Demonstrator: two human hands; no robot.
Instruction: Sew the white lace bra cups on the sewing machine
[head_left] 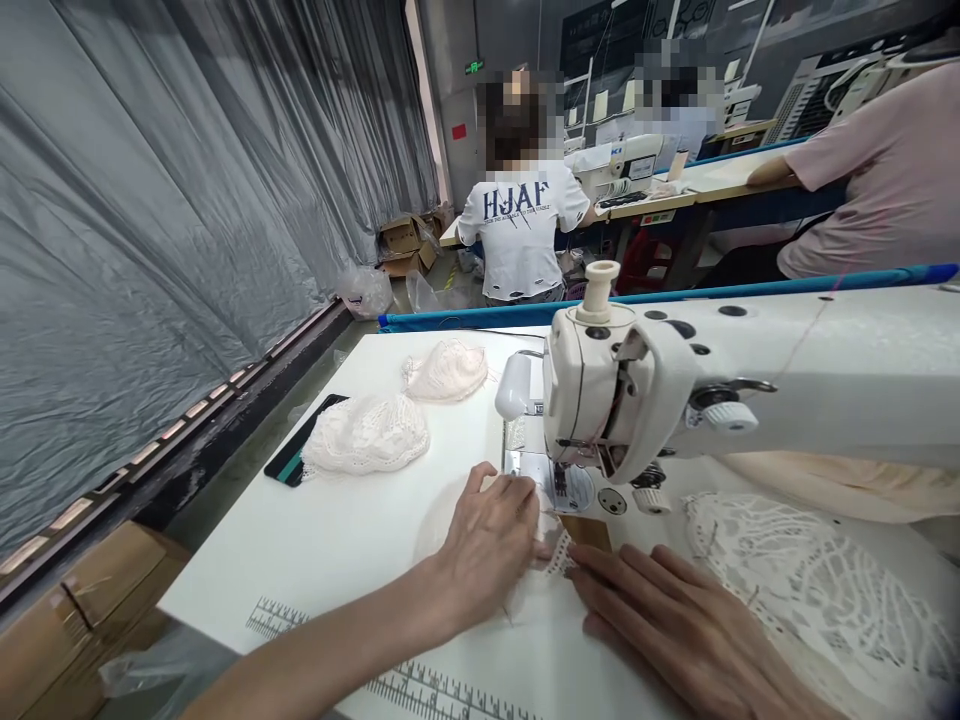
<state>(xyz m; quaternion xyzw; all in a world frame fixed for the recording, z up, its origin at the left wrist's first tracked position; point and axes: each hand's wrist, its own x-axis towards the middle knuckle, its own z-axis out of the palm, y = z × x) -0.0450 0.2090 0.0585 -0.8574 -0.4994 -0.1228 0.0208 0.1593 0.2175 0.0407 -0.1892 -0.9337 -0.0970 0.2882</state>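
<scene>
Beneath the head of a white sewing machine [589, 395] lies a pale, sheer piece of lace-trimmed fabric [559, 553], just in front of the presser foot [561, 480]. My left hand [491, 535] is closed on this fabric, fingers bent and pressing down left of the needle area. Stretched out flat, my right hand [664, 610] rests on the table with its fingertips at the scalloped lace edge. Part of the fabric is hidden under my left hand. To the right, a larger white lace piece [817, 580] lies beside my right hand.
Two cup-shaped lace pieces, a white one [367, 435] and a cream one [448, 370], lie at the table's left; a dark flat object [281, 470] is under the white one. Ruler markings [442, 690] run along the front. Co-workers [521, 230] sit beyond the blue rail [450, 320].
</scene>
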